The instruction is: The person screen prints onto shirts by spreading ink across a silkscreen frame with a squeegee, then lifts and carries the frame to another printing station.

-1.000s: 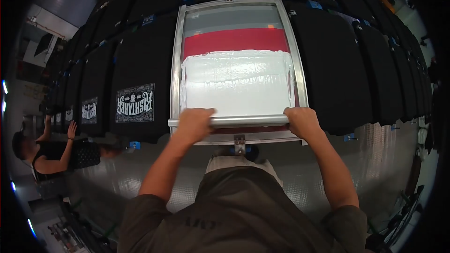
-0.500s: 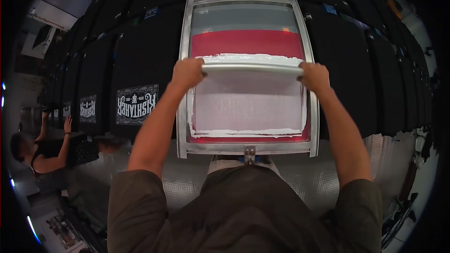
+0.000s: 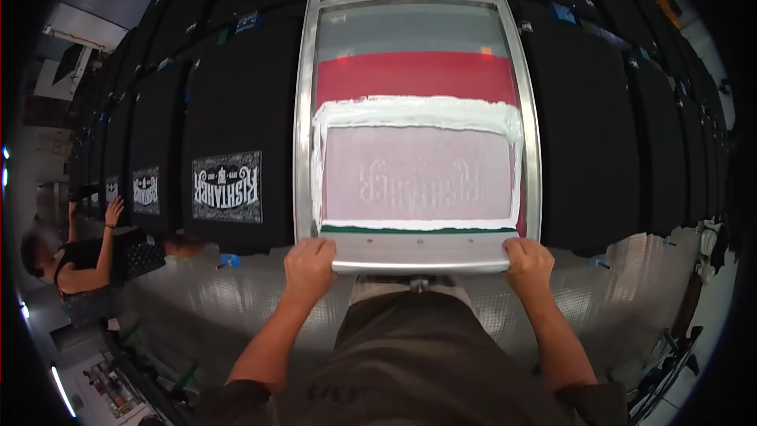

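Both my hands grip a squeegee with a wide metal handle, my left hand closed on one end and my right hand on the other. It lies at the near end of a metal-framed printing screen; a strip of its green blade shows along the far side. White ink forms a thick band across the mesh, with thinner lines down both sides and in front of the blade. Inside that outline, a pale lettered design shows through. Beyond the ink the screen is red, then grey.
Black shirts on boards stand on both sides, one printed with a white design to the left and a plain one to the right. Farther left, another person has a hand raised near the printed shirts.
My hands have pulled the squeegee toward me, from mid-screen to the near frame edge. A thick ink band stays behind where it was, and the lettered design shows more clearly.
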### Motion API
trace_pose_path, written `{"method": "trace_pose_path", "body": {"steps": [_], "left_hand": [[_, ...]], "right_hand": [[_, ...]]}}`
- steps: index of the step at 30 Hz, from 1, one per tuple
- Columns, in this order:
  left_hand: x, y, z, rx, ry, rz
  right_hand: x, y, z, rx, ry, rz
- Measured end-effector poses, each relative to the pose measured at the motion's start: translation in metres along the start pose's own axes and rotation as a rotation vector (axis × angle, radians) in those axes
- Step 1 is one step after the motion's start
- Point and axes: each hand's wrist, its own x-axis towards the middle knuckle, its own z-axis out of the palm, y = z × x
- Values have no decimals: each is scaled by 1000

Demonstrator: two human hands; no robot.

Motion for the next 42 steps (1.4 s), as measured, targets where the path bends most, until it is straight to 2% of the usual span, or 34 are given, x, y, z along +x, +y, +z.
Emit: {"method": "trace_pose_path", "body": {"steps": [1,2,5,8,10,12,14,16,19,20,22,24,28,30,32,33,34,35,38,39,40,41,42], "left_hand": [[14,-8,3,34,-43,-9],[40,-17,13,85,-26,-12],[126,-50,35,128,18,16],[201,-54,1,134,-276,-64],[196,-46,-23,199,-358,-37],[146,-31,-46,260,-366,-31],[86,-18,-58,85,-403,-72],[33,-12,-38,-35,-351,-84],[-7,13,-26,37,-177,-125],[-19,13,-18,0,-84,-77],[4,-2,-7,33,-63,-53],[20,-12,2,51,-73,-48],[143,-61,27,118,6,53],[194,-58,8,166,-204,-65],[228,-53,-11,240,-382,-91],[244,-46,-16,347,-542,-155],[248,-35,-15,387,-523,-155],[256,-23,-13,428,-494,-159],[260,27,33,120,-326,67],[261,42,38,15,-264,156],[267,44,37,10,-257,166],[270,46,35,-68,-360,122],[277,48,31,-141,-459,83]], "right_hand": [[7,8,7,-40,-55,27],[26,22,23,-80,-1,26],[110,55,39,-108,-20,31],[176,57,8,-133,-240,121],[173,52,-5,-151,-354,117],[129,36,-24,-166,-414,103],[70,14,-34,-43,-365,68],[24,4,-19,91,-332,64],[-1,-10,-15,103,-75,30],[-13,-13,-11,88,-37,25],[-6,-9,-3,55,18,7],[23,14,21,-64,-32,61],[137,53,34,-74,-97,73],[185,60,23,-89,-212,121],[217,69,14,-154,-333,59],[227,71,12,-147,-383,65],[226,68,10,-162,-381,110],[227,64,10,-180,-371,152],[186,41,12,-12,268,19],[170,31,7,48,336,30],[146,18,4,133,312,145],[115,0,1,220,278,262],[87,-22,-15,573,-51,564]]}}
